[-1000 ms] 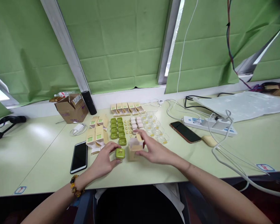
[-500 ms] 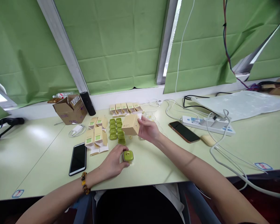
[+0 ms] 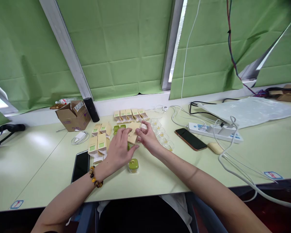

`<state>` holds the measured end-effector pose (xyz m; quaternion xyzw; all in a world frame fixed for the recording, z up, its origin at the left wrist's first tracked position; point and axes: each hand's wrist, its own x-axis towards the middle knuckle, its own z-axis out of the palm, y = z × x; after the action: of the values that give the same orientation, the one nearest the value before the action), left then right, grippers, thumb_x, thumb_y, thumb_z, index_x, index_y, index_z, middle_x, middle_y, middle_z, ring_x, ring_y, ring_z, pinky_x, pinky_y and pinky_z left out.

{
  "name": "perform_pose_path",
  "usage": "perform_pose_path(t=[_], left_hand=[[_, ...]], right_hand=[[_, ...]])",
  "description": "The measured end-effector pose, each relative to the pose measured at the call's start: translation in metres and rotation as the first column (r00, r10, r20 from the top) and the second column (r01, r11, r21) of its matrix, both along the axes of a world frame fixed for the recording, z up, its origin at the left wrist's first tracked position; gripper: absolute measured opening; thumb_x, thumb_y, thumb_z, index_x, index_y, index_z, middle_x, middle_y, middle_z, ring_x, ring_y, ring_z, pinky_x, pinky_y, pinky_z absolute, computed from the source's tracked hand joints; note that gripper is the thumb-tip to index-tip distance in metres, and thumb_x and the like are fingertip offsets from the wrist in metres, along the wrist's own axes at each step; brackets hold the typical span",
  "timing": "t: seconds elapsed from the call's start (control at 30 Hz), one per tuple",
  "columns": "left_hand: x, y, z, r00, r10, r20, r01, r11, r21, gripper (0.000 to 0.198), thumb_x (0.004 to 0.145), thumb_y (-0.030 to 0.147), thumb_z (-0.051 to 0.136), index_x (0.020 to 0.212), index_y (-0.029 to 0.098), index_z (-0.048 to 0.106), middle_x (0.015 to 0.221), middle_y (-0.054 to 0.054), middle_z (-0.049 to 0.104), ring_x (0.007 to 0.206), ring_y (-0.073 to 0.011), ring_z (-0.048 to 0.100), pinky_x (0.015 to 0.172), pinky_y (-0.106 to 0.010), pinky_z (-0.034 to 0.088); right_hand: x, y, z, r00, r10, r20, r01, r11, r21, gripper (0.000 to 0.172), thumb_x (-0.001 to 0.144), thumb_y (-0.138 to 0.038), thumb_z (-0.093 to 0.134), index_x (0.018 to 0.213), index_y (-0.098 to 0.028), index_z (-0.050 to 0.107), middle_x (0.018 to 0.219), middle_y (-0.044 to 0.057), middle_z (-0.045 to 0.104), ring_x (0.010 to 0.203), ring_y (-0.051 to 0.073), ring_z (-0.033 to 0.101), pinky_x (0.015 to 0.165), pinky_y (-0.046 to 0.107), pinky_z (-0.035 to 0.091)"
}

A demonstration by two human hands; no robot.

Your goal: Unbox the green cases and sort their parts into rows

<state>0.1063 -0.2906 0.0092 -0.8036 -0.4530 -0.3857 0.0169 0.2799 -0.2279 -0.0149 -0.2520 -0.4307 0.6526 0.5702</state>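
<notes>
Both my hands hold a small tan cardboard box (image 3: 133, 137) above the pale green table (image 3: 160, 174). My left hand (image 3: 120, 149), with a bead bracelet at the wrist, grips the box's left side. My right hand (image 3: 148, 137) pinches its right end, near a flap. A small green-lidded container (image 3: 133, 164) stands alone on the table just in front of my hands. Behind my hands lie rows of green containers (image 3: 116, 128), a row of open tan boxes (image 3: 129, 114), a pile of flat box blanks (image 3: 99, 139) and several clear cups (image 3: 161, 132).
A black phone (image 3: 80, 165) lies at the left, a second phone (image 3: 190, 139) at the right. A power strip (image 3: 214, 131) with trailing white cables, a beige mouse (image 3: 215, 148), a brown carton (image 3: 72, 115) and a black cylinder (image 3: 91, 109) stand farther back.
My left hand let go of the green container, which stays on the table, and rose to the tan box. My right hand brought the box lower and nearer.
</notes>
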Motion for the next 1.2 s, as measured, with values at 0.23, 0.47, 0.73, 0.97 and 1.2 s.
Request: perform_pose_path(t=[0.23, 0.47, 0.73, 0.97, 1.2], left_hand=[[0.001, 0.02, -0.028, 0.712, -0.107, 0.694, 0.332, 0.922, -0.199, 0.052, 0.101, 0.045, 0.066, 0.145, 0.025, 0.047, 0.142, -0.015, 0.063, 0.124, -0.0275, 0.068, 0.104, -0.044, 0.057], [-0.005, 0.019, -0.047, 0.574, -0.151, 0.805, 0.494, 0.847, -0.194, 0.058, 0.097, 0.043, 0.075, 0.147, 0.025, 0.052, 0.152, -0.015, 0.06, 0.138, -0.029, 0.06, 0.117, -0.046, 0.05], [-0.005, 0.019, -0.052, 0.566, -0.164, 0.808, 0.517, 0.834, -0.192, 0.058, 0.099, 0.044, 0.071, 0.148, 0.023, 0.047, 0.144, -0.015, 0.063, 0.133, -0.0281, 0.063, 0.113, -0.046, 0.052], [-0.004, 0.021, -0.055, 0.594, -0.165, 0.787, 0.474, 0.863, -0.176, 0.053, 0.096, 0.046, 0.07, 0.14, 0.026, 0.048, 0.14, -0.013, 0.06, 0.125, -0.026, 0.065, 0.107, -0.045, 0.055], [-0.005, 0.018, -0.05, 0.606, -0.135, 0.784, 0.457, 0.866, -0.204, 0.051, 0.092, 0.034, 0.07, 0.136, 0.025, 0.048, 0.137, -0.012, 0.06, 0.124, -0.0255, 0.065, 0.101, -0.041, 0.057]], right_hand=[[0.005, -0.005, 0.0, 0.992, 0.123, -0.015, -0.121, 0.987, 0.108, 0.058, 0.076, -0.049, 0.094, 0.121, -0.028, 0.064, 0.108, 0.004, 0.076, 0.089, 0.018, 0.07, 0.071, 0.029, 0.058], [0.001, -0.005, -0.013, 0.984, 0.153, 0.088, -0.163, 0.978, 0.128, 0.043, 0.081, -0.049, 0.089, 0.112, -0.021, 0.075, 0.122, 0.01, 0.076, 0.089, 0.019, 0.069, 0.069, 0.029, 0.056], [0.002, -0.002, -0.021, 0.986, 0.113, 0.122, -0.128, 0.983, 0.128, 0.048, 0.081, -0.052, 0.09, 0.114, -0.021, 0.073, 0.117, 0.01, 0.077, 0.091, 0.02, 0.07, 0.068, 0.029, 0.059], [0.0, -0.001, -0.021, 0.979, 0.044, 0.199, -0.087, 0.974, 0.21, 0.05, 0.074, -0.05, 0.094, 0.108, -0.022, 0.07, 0.106, 0.006, 0.076, 0.079, 0.017, 0.068, 0.063, 0.029, 0.057], [-0.001, 0.004, -0.026, 0.972, -0.023, 0.234, -0.034, 0.971, 0.237, 0.052, 0.068, -0.045, 0.098, 0.105, -0.022, 0.068, 0.102, 0.005, 0.074, 0.076, 0.016, 0.064, 0.059, 0.027, 0.055]])
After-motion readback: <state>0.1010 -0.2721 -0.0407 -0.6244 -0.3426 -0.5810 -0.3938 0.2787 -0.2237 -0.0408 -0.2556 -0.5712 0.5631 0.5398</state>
